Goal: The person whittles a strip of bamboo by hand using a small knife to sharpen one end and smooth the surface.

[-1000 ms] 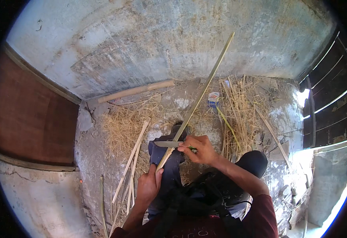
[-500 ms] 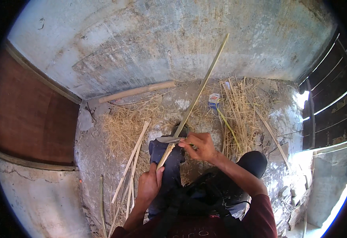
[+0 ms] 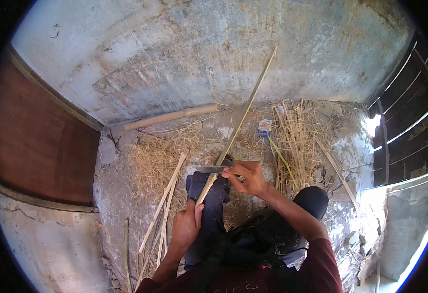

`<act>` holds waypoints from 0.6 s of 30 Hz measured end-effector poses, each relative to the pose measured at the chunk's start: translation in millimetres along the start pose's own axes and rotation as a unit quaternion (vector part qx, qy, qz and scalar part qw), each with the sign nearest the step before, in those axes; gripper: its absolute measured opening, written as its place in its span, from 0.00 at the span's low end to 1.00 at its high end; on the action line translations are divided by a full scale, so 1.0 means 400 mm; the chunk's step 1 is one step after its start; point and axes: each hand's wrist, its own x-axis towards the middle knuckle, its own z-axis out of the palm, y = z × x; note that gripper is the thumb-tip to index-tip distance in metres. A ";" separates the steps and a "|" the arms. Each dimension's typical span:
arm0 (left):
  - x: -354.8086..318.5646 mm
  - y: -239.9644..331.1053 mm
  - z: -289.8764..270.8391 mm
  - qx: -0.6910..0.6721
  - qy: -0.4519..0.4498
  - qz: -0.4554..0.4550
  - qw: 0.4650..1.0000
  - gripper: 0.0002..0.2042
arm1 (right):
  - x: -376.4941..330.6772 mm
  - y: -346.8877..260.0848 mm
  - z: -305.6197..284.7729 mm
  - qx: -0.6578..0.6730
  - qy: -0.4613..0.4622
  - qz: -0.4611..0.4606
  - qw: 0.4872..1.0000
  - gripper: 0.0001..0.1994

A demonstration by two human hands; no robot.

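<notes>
The greenish strip [image 3: 229, 141] is lying across the left knee [image 3: 195, 185], its far tip swinging leftward; the left hand [image 3: 185, 227] is clasping its near end, the right hand [image 3: 245, 177] is holding a knife [image 3: 209, 170], paring seemingly advancing.

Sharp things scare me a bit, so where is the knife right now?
In the head view, the knife is near the middle, in the right hand, its blade pointing left across the long yellow-green strip, above the left leg.
</notes>
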 end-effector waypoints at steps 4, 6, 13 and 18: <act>-0.011 -0.004 0.006 -0.022 0.003 -0.014 1.000 0.15 | 0.024 0.118 -0.072 -0.027 0.112 0.115 0.987 0.07; -0.018 -0.004 0.002 -0.010 0.004 -0.029 1.000 0.15 | 0.039 0.124 -0.104 -0.074 0.071 0.146 0.984 0.08; -0.013 -0.017 0.011 0.004 0.031 0.005 1.000 0.15 | 0.013 0.103 -0.082 -0.024 0.101 0.143 0.984 0.08; -0.016 -0.008 0.009 0.021 0.025 0.015 0.999 0.15 | 0.020 0.078 -0.102 -0.011 0.050 0.059 0.997 0.07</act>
